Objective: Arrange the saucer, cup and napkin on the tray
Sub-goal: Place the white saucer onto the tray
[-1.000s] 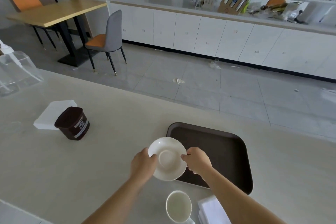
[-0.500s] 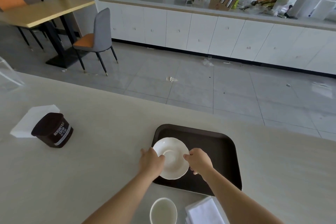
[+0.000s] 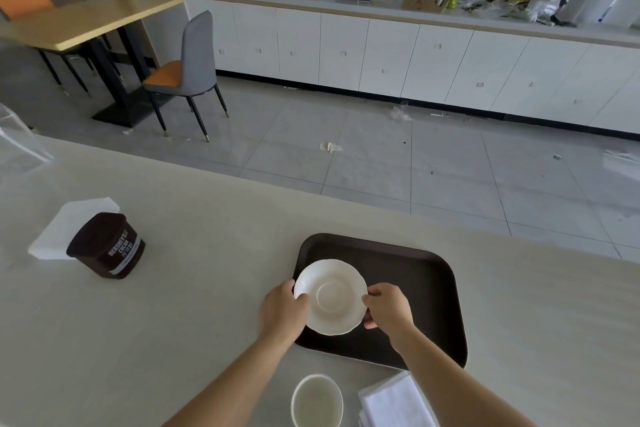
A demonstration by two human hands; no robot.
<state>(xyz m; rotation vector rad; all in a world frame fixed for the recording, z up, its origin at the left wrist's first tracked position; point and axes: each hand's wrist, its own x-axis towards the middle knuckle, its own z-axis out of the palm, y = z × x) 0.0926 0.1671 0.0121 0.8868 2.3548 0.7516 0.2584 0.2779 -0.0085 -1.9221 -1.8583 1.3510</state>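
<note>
Far left: a white paper stack [image 3: 65,229] lies on the pale stone-look counter [image 3: 194,305], with a dark brown cocoa tub [image 3: 106,246] touching its near edge. Neither seems part of the job.
Left hand: the left hand [image 3: 282,310] is closed on the left rim of the round white scalloped ceramic saucer [image 3: 330,296], thumb over the top edge.
Saucer: it sits over the left half of the dark brown rounded-rectangle plastic tray [image 3: 426,288], its near-left edge close to the tray's left rim. Whether it rests on the tray floor or hangs just above it I cannot tell.
Right hand: the right hand [image 3: 388,307] pinches the saucer's right rim, fingers curled beneath.
Tray: its long axis runs left to right across the counter; the right half is bare.
Cup: a white round ceramic cup [image 3: 317,400], mouth up, stands on the counter just short of the tray's near edge, between the two forearms.
Napkin: a white folded cloth napkin [image 3: 396,402] lies just right of the cup, under the right forearm, partly cut off by the frame.
Key relation: cup and napkin both lie nearer the person than the saucer, so the coming reach is probably a pull back. The cup is about equally close to either hand; the napkin favours the right.
Progress: judged early, with cup and napkin still off the tray.
</note>
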